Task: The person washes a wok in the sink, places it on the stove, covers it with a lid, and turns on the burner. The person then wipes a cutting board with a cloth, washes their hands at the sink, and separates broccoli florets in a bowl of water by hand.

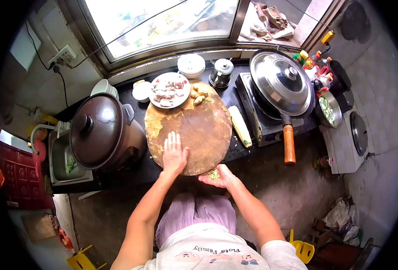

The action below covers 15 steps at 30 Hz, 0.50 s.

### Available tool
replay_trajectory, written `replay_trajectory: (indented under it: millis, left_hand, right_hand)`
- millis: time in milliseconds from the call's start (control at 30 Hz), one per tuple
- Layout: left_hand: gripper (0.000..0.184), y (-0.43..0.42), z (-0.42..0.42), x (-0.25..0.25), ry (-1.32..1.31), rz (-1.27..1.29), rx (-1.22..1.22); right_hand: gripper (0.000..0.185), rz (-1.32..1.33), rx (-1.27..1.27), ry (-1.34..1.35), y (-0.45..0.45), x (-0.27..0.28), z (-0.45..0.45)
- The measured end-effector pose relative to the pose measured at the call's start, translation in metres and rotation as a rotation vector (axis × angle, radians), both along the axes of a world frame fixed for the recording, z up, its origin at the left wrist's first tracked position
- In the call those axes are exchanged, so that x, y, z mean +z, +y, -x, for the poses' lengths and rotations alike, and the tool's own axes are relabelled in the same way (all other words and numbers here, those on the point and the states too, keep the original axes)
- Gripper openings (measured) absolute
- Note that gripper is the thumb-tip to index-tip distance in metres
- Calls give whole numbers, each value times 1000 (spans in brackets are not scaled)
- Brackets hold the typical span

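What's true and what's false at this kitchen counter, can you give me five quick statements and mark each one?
1. The left hand lies on the round chopping board. True.
2. The right hand grips a knife. False: the right hand, at the board's near edge, has chopped green bits in it.
3. The pan on the stove is uncovered. False: a metal lid sits over it.
4. A long pale vegetable lies right of the board. True.
5. The sink holds plates. False: some greens lie there.
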<state>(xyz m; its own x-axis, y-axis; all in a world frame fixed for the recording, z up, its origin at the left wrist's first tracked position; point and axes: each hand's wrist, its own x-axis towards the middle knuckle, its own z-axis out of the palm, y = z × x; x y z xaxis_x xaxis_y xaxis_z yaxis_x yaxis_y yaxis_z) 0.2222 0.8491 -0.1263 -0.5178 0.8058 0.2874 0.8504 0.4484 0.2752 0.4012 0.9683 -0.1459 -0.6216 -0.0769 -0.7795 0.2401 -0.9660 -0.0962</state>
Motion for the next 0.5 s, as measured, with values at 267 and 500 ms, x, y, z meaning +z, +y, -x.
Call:
replay_trajectory:
  millis: [267,500]
  left_hand:
    - [63,-8,-101,33,-529,-76,-454]
    - [60,20,-31,9,-94,-11,-227]
  right_hand:
    - [43,95,-162,22,0,-19,-4]
    - [41,2,-25,16,0,-11,-5]
